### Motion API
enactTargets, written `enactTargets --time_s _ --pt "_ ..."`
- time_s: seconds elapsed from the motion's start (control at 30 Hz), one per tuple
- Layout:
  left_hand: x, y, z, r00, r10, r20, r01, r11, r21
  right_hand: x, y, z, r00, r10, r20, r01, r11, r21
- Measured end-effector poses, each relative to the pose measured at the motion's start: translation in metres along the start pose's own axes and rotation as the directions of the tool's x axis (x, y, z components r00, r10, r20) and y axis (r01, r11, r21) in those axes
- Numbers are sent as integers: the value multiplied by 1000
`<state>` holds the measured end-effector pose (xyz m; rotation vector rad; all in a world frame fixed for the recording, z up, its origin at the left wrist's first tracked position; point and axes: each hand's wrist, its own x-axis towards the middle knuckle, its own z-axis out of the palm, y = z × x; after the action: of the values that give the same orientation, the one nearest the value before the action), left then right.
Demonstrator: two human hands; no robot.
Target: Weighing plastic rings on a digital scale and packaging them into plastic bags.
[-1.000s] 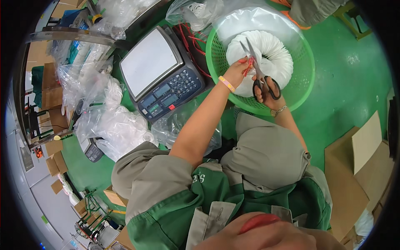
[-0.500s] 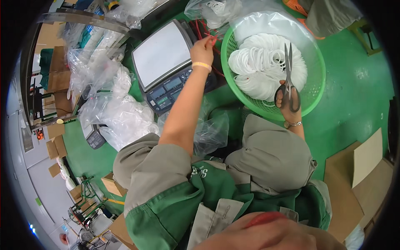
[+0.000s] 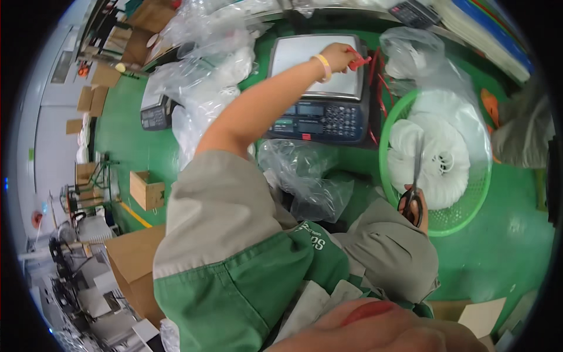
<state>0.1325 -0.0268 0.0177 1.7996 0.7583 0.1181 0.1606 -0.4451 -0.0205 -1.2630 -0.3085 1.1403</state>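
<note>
My left hand (image 3: 339, 57), with a yellow band at its wrist, is closed on a small crumpled red plastic strip (image 3: 359, 60) above the right part of the scale's plate. The digital scale (image 3: 319, 120) has a pale flat plate and a dark keypad front. My right hand (image 3: 420, 206) grips black-handled scissors (image 3: 417, 158), their blades pointing up over a green basket (image 3: 389, 193). Lined with clear plastic, the basket holds many thin white rings (image 3: 437, 132) in coiled stacks. Part of the right hand is hidden behind the scissor handles.
Red strings (image 3: 381, 82) hang at the scale's right side. Clear plastic bags (image 3: 305, 170) lie before it, and bagged white material (image 3: 226, 76) is to its left. A second scale (image 3: 155, 108) stands further left. Another person's grey-trousered leg (image 3: 522, 123) is at the right.
The view has swung left, so the scale and basket appear further right and lower. My left hand has moved from the scale's right edge to over its plate with the red strip.
</note>
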Motion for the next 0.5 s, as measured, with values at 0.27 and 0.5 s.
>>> enactTargets --time_s 0.27,0.5 --pt "-110 -48 -178 953 -149 -262 205 958 202 38 55 17 807 545 226 -497 835 -237" --pt "-171 -124 -236 878 -319 -358 271 946 -177 73 88 38 751 644 147 -576 748 -331"
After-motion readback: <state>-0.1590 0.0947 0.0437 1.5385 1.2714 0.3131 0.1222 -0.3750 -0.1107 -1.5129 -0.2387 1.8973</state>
